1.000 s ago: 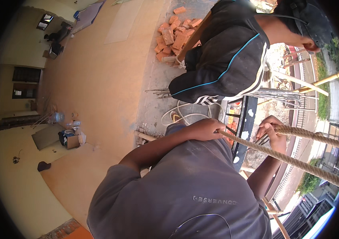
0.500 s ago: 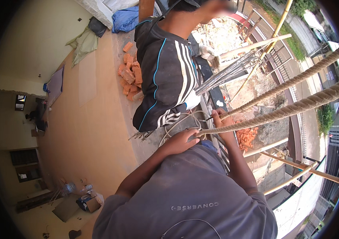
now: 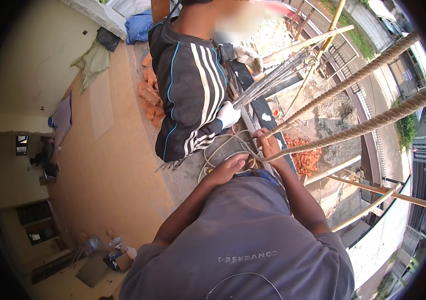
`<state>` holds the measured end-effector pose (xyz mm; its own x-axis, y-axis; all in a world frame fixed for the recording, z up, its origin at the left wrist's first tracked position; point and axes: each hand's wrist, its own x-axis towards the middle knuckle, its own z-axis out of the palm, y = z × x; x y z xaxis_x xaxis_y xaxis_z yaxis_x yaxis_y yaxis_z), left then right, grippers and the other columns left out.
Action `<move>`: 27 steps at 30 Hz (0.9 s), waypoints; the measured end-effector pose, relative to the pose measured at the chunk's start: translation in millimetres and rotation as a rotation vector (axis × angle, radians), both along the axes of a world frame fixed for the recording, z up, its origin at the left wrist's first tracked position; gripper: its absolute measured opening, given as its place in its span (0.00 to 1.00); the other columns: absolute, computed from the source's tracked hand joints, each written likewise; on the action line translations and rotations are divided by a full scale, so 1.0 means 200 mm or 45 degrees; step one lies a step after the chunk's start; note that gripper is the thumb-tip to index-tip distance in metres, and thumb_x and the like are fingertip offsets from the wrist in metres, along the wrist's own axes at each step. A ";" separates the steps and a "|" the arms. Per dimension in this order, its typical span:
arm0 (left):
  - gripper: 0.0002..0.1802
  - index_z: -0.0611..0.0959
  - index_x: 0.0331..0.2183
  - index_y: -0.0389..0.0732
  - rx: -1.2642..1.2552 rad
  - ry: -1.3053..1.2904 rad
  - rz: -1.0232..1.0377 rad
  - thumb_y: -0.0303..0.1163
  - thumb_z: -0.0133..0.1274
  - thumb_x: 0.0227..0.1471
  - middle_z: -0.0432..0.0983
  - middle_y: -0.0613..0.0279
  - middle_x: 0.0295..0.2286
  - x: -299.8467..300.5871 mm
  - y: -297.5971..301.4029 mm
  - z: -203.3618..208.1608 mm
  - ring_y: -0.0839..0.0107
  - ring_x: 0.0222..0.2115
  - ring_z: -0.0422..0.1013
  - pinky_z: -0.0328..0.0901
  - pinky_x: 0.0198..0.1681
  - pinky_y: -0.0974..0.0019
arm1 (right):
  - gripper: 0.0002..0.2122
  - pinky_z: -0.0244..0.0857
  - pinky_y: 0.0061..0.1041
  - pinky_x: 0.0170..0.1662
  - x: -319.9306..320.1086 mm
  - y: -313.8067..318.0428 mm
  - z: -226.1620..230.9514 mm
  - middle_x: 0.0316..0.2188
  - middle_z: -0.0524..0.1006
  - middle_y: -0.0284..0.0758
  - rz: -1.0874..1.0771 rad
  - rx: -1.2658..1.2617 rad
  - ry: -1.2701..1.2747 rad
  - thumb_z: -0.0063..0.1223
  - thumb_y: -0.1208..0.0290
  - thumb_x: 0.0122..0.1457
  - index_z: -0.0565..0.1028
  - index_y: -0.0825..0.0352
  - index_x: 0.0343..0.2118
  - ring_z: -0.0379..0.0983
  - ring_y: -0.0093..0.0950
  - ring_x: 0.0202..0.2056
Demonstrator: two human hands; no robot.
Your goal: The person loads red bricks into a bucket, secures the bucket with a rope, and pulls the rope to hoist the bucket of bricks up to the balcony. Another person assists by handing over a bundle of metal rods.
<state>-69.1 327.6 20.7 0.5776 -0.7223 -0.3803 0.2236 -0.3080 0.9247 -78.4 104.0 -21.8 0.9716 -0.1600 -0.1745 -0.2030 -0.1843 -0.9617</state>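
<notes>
A thick tan rope comes in from the right in two strands, which meet near my hands. My right hand is closed around the upper strand, close to the ledge. The lower strand sags loosely past that wrist and curves toward my left hand. My left hand is open, its fingers stretched out and fairly flat, just beside the rope's bend. Loops of paler rope or hose lie on the floor beyond my left hand. A co-worker's white-gloved hand grips a bundle of thin metal rods.
The co-worker in a dark striped jacket is close on my far left. Bricks are heaped behind them. Past the ledge is a drop, with more bricks below and bamboo poles crossing outside.
My left hand has let go of the lower strand, which now sags. My right hand still holds the upper strand. The co-worker's gloved hand and the rods have come further into view.
</notes>
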 end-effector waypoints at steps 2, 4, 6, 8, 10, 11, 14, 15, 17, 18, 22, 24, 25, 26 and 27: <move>0.26 0.74 0.55 0.37 0.251 -0.064 0.075 0.45 0.48 0.64 0.75 0.51 0.49 0.01 0.11 -0.19 0.65 0.49 0.71 0.66 0.50 0.62 | 0.20 0.66 0.34 0.41 0.00 0.01 0.03 0.29 0.75 0.41 0.018 -0.141 -0.124 0.38 0.56 0.69 0.75 0.71 0.40 0.73 0.33 0.33; 0.20 0.79 0.48 0.36 0.437 -0.279 0.239 0.40 0.51 0.60 0.78 0.51 0.43 0.03 0.21 -0.27 0.65 0.43 0.74 0.67 0.48 0.63 | 0.20 0.66 0.40 0.44 -0.02 -0.01 0.08 0.34 0.78 0.47 0.065 -0.547 -0.198 0.38 0.56 0.69 0.76 0.71 0.41 0.75 0.45 0.38; 0.17 0.81 0.44 0.35 0.492 -0.408 0.550 0.37 0.54 0.58 0.79 0.51 0.40 0.04 0.32 -0.35 0.64 0.41 0.75 0.67 0.46 0.63 | 0.20 0.66 0.43 0.44 -0.03 -0.03 0.10 0.36 0.77 0.50 0.110 -0.881 -0.260 0.38 0.56 0.69 0.76 0.71 0.40 0.74 0.50 0.40; 0.19 0.79 0.46 0.34 0.637 -0.502 0.772 0.35 0.54 0.54 0.78 0.48 0.41 0.08 0.43 -0.43 0.56 0.43 0.74 0.67 0.47 0.58 | 0.22 0.66 0.44 0.48 -0.01 -0.03 0.14 0.38 0.77 0.53 0.174 -0.685 0.094 0.40 0.55 0.67 0.78 0.72 0.39 0.74 0.51 0.42; 0.21 0.78 0.47 0.34 0.763 -0.724 0.889 0.33 0.54 0.52 0.77 0.45 0.43 0.10 0.52 -0.50 0.50 0.46 0.73 0.66 0.49 0.54 | 0.22 0.67 0.45 0.48 -0.01 -0.03 0.19 0.39 0.77 0.55 0.197 -0.604 0.270 0.42 0.55 0.66 0.79 0.73 0.37 0.74 0.52 0.42; 0.21 0.78 0.47 0.34 0.812 -0.901 0.890 0.32 0.54 0.51 0.76 0.43 0.44 0.11 0.56 -0.53 0.48 0.47 0.72 0.65 0.51 0.53 | 0.22 0.68 0.46 0.47 -0.01 -0.02 0.22 0.38 0.77 0.55 0.188 -0.624 0.269 0.43 0.55 0.65 0.79 0.73 0.37 0.75 0.52 0.41; 0.24 0.77 0.49 0.34 0.831 -1.111 0.744 0.31 0.55 0.49 0.73 0.40 0.49 0.19 0.66 -0.55 0.42 0.51 0.67 0.60 0.55 0.48 | 0.21 0.68 0.46 0.46 0.01 0.00 0.21 0.35 0.77 0.56 0.100 -0.642 0.273 0.45 0.55 0.65 0.79 0.73 0.35 0.76 0.53 0.39; 0.25 0.76 0.50 0.35 0.866 -1.161 0.697 0.31 0.55 0.49 0.73 0.41 0.49 0.20 0.67 -0.55 0.43 0.51 0.67 0.60 0.56 0.48 | 0.21 0.69 0.46 0.46 0.02 0.00 0.20 0.34 0.78 0.56 0.063 -0.641 0.276 0.46 0.56 0.64 0.79 0.73 0.35 0.76 0.53 0.39; 0.28 0.75 0.52 0.37 0.889 -1.113 0.588 0.34 0.57 0.50 0.72 0.42 0.50 0.23 0.71 -0.56 0.43 0.52 0.67 0.60 0.57 0.49 | 0.19 0.69 0.45 0.44 0.03 0.00 0.19 0.31 0.78 0.56 0.024 -0.685 0.236 0.48 0.57 0.64 0.78 0.73 0.36 0.76 0.51 0.39; 0.29 0.75 0.53 0.38 0.908 -1.083 0.556 0.36 0.58 0.50 0.72 0.42 0.51 0.24 0.72 -0.58 0.43 0.53 0.66 0.60 0.57 0.49 | 0.18 0.69 0.45 0.43 0.03 0.01 0.18 0.30 0.78 0.55 -0.006 -0.645 0.205 0.49 0.58 0.64 0.78 0.72 0.36 0.77 0.50 0.38; 0.33 0.74 0.56 0.42 0.936 -1.063 0.355 0.46 0.59 0.52 0.69 0.47 0.56 0.33 0.70 -0.62 0.51 0.56 0.66 0.60 0.59 0.54 | 0.16 0.70 0.43 0.40 0.04 0.03 0.18 0.29 0.78 0.52 -0.143 -0.540 0.177 0.51 0.59 0.62 0.77 0.71 0.37 0.78 0.49 0.35; 0.29 0.77 0.53 0.43 0.778 -1.145 0.266 0.49 0.56 0.55 0.73 0.50 0.53 0.41 0.65 -0.67 0.51 0.54 0.68 0.60 0.59 0.56 | 0.16 0.70 0.42 0.39 0.05 0.00 0.19 0.28 0.79 0.50 -0.192 -0.556 0.191 0.52 0.59 0.62 0.77 0.70 0.36 0.78 0.48 0.33; 0.26 0.75 0.56 0.46 0.640 -1.214 0.151 0.46 0.51 0.59 0.71 0.54 0.55 0.46 0.62 -0.71 0.56 0.55 0.66 0.60 0.59 0.57 | 0.16 0.70 0.42 0.38 0.05 -0.01 0.19 0.27 0.79 0.50 -0.209 -0.583 0.196 0.53 0.59 0.61 0.77 0.70 0.36 0.78 0.48 0.32; 0.25 0.73 0.56 0.44 0.926 -1.929 -0.182 0.42 0.47 0.60 0.69 0.52 0.54 0.48 0.80 -0.92 0.58 0.55 0.66 0.61 0.58 0.56 | 0.16 0.70 0.42 0.38 0.08 0.04 0.23 0.26 0.79 0.49 -0.126 -0.580 0.168 0.53 0.58 0.61 0.77 0.70 0.35 0.78 0.47 0.31; 0.23 0.73 0.55 0.42 1.086 -2.225 -0.313 0.40 0.45 0.60 0.68 0.50 0.53 0.51 0.82 -1.01 0.59 0.54 0.66 0.61 0.57 0.57 | 0.16 0.69 0.42 0.36 0.08 0.03 0.22 0.25 0.79 0.49 -0.055 -0.599 0.161 0.54 0.57 0.61 0.77 0.70 0.34 0.78 0.47 0.30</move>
<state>32.5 491.5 -182.2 0.5767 -0.7997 0.1670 -0.7299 -0.5961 -0.3345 -61.7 109.6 21.4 0.9382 -0.2895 -0.1896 -0.3298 -0.5818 -0.7435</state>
